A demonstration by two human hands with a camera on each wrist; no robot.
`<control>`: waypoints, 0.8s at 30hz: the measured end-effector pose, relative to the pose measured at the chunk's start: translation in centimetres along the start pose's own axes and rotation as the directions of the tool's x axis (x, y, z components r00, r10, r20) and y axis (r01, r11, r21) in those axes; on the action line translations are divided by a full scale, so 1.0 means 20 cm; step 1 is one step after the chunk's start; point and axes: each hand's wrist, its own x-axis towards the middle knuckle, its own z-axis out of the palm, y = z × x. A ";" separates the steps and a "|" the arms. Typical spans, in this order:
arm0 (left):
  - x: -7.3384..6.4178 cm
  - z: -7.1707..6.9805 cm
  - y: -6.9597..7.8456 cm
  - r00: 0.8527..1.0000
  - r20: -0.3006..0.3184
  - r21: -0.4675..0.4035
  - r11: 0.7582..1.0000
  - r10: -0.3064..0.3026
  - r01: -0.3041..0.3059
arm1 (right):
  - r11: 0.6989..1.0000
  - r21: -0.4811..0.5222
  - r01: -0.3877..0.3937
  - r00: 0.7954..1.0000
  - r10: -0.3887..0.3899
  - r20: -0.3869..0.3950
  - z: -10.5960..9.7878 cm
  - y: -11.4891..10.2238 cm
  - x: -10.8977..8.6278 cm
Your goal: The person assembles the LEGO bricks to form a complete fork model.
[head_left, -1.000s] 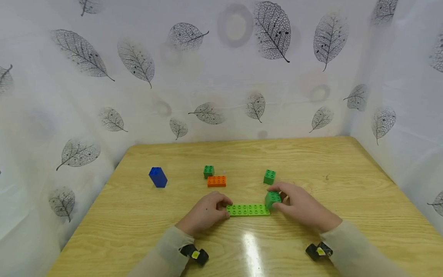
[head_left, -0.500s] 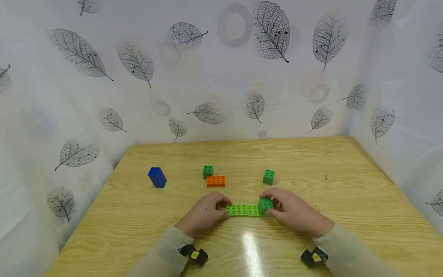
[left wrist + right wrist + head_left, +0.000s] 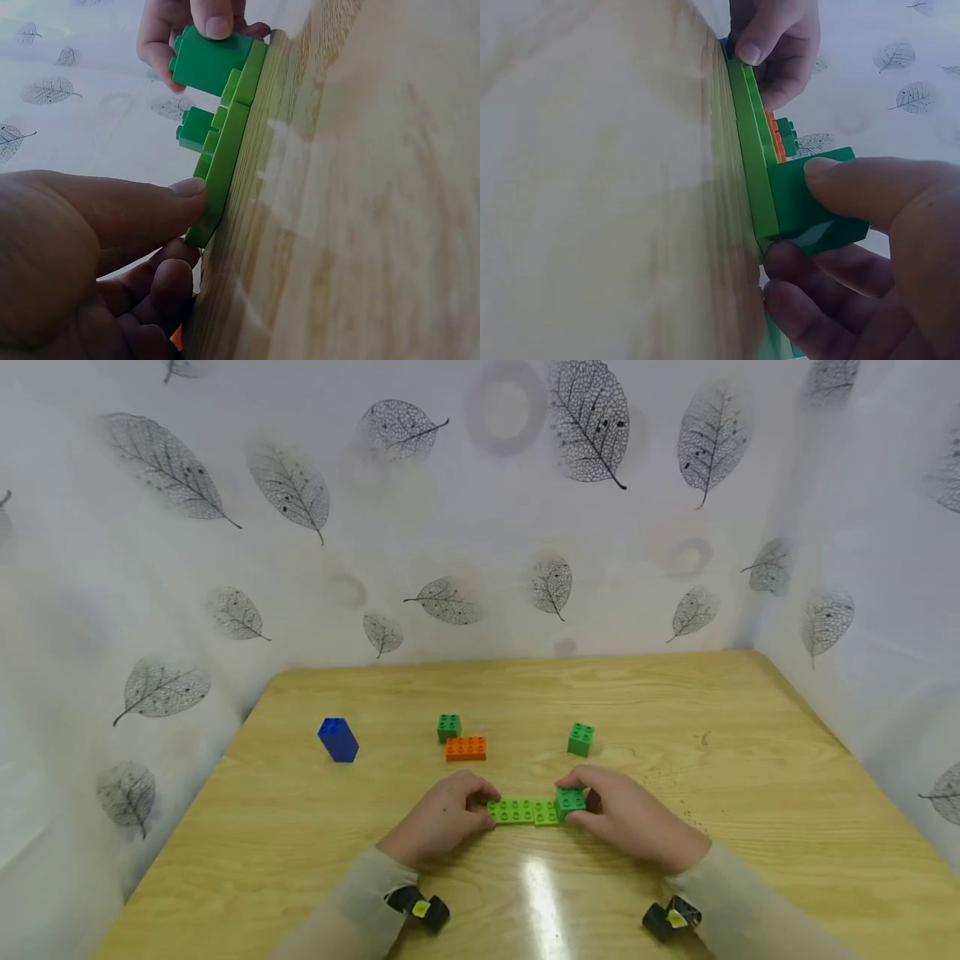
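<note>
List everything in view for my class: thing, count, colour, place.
Tall block: 1, blue, table's left side.
Eight-stud brick: 1, orange, left of centre.
Four-stud bricks: 2, green, one behind the orange, another farther right.
Lime bricks: 2, lime green, end to end between the hands.
Taller brick: 1, green, on the right lime brick's outer end.
Table: 1, pale wood, beneath.
Backdrop: 1, white, dark leaf print, behind table.
Wrist cameras: 2, black and yellow, one per wrist.
Sleeves: 2, beige, forearms.
Left hand: 1, bare, pinching the left lime brick.
Right hand: 1, bare, gripping the taller brick.
</note>
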 end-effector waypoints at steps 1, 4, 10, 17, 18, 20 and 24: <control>0.00 0.00 0.00 1.000 -0.001 0.005 1.000 0.004 -0.004 | 1.000 0.007 -0.007 1.000 0.007 0.002 0.00 0.01 0.00; 0.00 0.00 0.00 1.000 0.005 0.016 1.000 0.006 -0.006 | 1.000 0.006 -0.012 1.000 0.012 0.005 0.01 0.02 0.00; 0.00 0.01 0.01 1.000 0.012 0.009 1.000 -0.010 0.009 | 0.999 0.025 -0.028 1.000 0.028 0.007 0.02 0.03 0.00; 0.00 0.01 0.02 1.000 0.001 0.010 1.000 0.009 -0.009 | 0.999 0.037 -0.032 0.999 0.032 -0.009 0.01 0.02 0.00; 0.01 0.01 0.02 1.000 0.000 0.013 1.000 0.005 -0.005 | 0.999 0.042 -0.028 1.000 0.028 -0.010 0.01 0.02 0.00; 0.01 0.01 0.01 1.000 -0.002 0.019 1.000 0.003 -0.003 | 0.999 0.046 -0.015 1.000 0.016 -0.010 0.01 0.03 0.00; 0.01 0.01 0.02 1.000 -0.002 0.022 1.000 0.002 -0.002 | 0.998 0.054 -0.017 1.000 0.018 -0.013 0.03 0.04 0.00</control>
